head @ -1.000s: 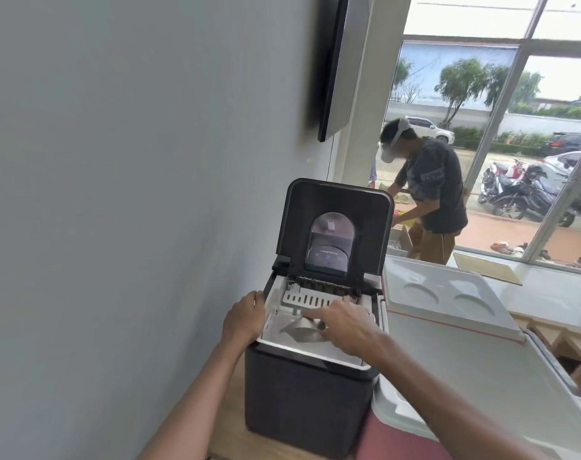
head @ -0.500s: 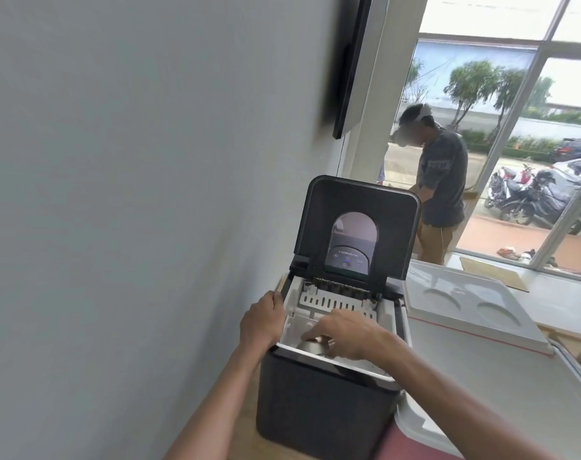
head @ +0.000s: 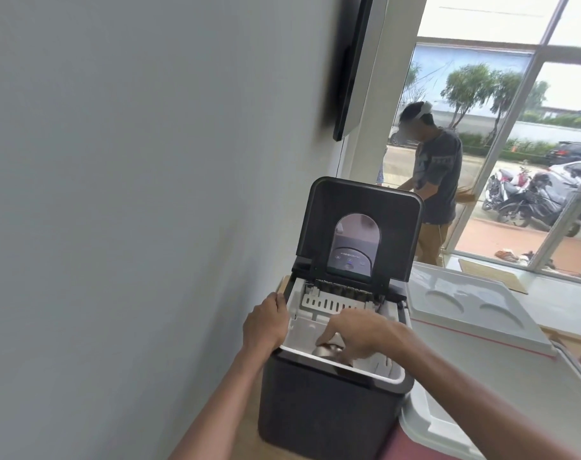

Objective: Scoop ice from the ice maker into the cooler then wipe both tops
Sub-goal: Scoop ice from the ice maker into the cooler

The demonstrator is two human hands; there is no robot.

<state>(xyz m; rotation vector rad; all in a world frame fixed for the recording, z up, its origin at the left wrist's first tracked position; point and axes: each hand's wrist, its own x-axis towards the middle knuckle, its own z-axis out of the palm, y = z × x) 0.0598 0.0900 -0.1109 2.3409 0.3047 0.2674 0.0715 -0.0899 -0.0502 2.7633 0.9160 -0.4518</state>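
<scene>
1. The right hand (head: 358, 333) reaches down into the bin with its fingers curled around a metal scoop (head: 327, 350), and I read that as a firm grip.
2. The scoop sits low inside the white bin of the ice maker (head: 325, 413), close to the front rim. There are pale lumps beside the hand, and I cannot tell whether they are ice.
3. The left hand (head: 266, 327) has its fingers wrapped over the ice maker's left rim, with the thumb on the top edge.
4. The lid (head: 358, 224) stands upright at the back, with an arched window in it.
5. The cooler (head: 475, 366) sits just beside the ice maker on the right. Its white top is shut and has 2 round recesses.
6. The grey wall (head: 133, 194) is on the left and carries a dark screen (head: 349, 68). Another person (head: 435, 174) stands by the window (head: 548, 161) behind.
</scene>
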